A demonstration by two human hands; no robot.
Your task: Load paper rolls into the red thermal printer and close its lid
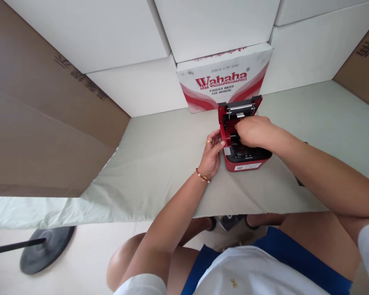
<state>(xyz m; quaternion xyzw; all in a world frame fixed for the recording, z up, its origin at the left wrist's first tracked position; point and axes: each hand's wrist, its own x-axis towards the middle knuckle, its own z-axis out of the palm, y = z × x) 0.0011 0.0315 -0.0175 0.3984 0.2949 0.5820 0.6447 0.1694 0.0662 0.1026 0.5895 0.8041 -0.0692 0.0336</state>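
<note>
A red and black label printer point(248, 164) stands on the cloth-covered table with its lid point(240, 107) raised, tipped back away from me. My left hand point(211, 152) grips the printer's left side, thumb on the near edge and fingers along the outer wall. From the right, my right hand point(254, 130) reaches into the compartment beneath the lid. Its fingers are curled, and their tips are mostly hidden inside, so what they hold cannot be made out. A white label is stuck on the printer's near face.
Behind the printer stands a white and red Wahaha water carton point(224, 82), among stacked white boxes point(135, 88). Large brown cartons flank the table point(160, 164) at left point(49, 123) and right point(364, 61). A dark object lies partly behind my right forearm. A black round stand base point(53, 250) is on the floor.
</note>
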